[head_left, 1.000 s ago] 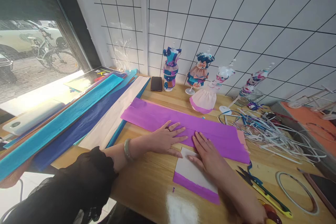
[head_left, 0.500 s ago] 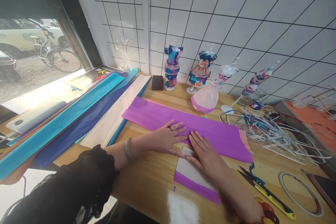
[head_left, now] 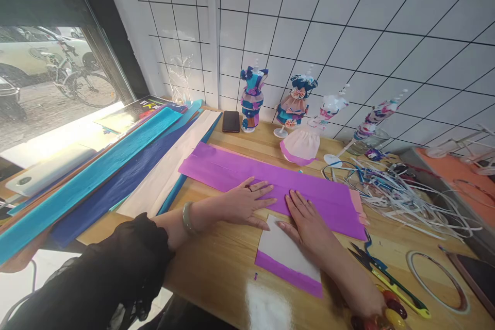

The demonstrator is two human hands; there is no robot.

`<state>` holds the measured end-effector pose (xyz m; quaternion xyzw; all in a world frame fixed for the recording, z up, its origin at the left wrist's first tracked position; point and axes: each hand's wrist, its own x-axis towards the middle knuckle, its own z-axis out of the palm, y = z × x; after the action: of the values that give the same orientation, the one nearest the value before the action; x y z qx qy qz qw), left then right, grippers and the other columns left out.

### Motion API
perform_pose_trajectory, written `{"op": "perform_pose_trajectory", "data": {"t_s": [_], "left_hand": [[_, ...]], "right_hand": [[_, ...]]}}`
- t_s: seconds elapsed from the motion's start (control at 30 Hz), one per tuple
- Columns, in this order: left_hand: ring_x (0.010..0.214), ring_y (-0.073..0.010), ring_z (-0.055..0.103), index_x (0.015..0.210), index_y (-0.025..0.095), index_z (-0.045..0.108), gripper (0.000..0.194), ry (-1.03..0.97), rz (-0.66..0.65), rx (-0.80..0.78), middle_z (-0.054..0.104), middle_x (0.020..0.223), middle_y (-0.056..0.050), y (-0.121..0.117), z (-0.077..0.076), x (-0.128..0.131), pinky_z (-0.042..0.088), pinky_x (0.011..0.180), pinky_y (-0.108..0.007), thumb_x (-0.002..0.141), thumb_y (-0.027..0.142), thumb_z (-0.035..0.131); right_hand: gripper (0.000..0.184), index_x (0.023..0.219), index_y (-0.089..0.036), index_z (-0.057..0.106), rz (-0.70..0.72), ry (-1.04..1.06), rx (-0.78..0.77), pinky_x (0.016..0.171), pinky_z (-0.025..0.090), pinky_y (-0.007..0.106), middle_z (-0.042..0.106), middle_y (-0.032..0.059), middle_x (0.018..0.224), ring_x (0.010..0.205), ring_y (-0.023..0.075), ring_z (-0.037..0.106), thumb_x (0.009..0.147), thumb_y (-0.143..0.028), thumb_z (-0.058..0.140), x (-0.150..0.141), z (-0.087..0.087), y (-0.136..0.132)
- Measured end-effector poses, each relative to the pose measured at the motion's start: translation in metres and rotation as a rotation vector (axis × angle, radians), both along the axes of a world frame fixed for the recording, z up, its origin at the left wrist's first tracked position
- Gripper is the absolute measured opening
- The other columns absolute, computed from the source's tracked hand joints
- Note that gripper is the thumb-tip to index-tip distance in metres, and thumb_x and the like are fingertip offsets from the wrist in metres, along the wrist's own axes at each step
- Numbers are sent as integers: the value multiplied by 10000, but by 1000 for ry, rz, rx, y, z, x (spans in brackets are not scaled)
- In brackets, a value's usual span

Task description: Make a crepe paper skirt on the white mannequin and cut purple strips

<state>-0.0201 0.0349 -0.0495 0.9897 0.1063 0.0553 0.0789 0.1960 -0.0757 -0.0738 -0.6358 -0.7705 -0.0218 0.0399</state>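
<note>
A long purple crepe paper sheet (head_left: 232,170) lies across the wooden table (head_left: 216,268). My left hand (head_left: 243,202) rests flat on its near edge, fingers spread, a ring on one finger and a green bangle on the wrist. My right hand (head_left: 309,221) lies flat beside it, fingers stretched onto the purple sheet, palm over a white card with a purple strip (head_left: 284,263) along its near edge. The fingertips of both hands almost meet.
Scissors with blue and yellow handles (head_left: 386,276) lie at the right. White paper strips (head_left: 402,191) are piled beyond. Small dress mannequins (head_left: 252,100) and a phone (head_left: 231,121) stand by the tiled wall. Blue, teal and white paper rolls (head_left: 116,175) lie at the left.
Both hands have stayed flat on the paper and shifted only slightly; the view has moved a little.
</note>
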Motion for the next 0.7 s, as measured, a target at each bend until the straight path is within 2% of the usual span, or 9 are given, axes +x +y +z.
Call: {"op": "perform_pose_trajectory", "data": {"t_s": [0.2,0.43,0.7], "left_hand": [[1390,-283,145,1413,230,270,749,10,79,-11,182,1503,-104,-1,1,-1,90,1107,-499,822,688,224],[1392,-296,123,1414,227,270,766,4,184,-1,208,1497,-111,0,-3,-1,84,1096,-510,818,700,186],[1387,-325,117,1412,237,277,770,12,196,9,195,1501,-112,0,-3,-1,101,1083,-537,808,710,214]], "right_hand": [[737,1371,-64,390,6,-18,-8,1074,264,488,296,184,1459,1360,289,229,878,-601,282,0,0,-1],[657,1387,-172,384,44,-12,10,1061,262,504,250,175,1483,1373,294,178,878,-584,323,2,0,-3],[681,1425,-177,296,67,-22,22,1071,247,503,181,164,1502,1387,282,103,878,-581,335,1,1,-8]]}}
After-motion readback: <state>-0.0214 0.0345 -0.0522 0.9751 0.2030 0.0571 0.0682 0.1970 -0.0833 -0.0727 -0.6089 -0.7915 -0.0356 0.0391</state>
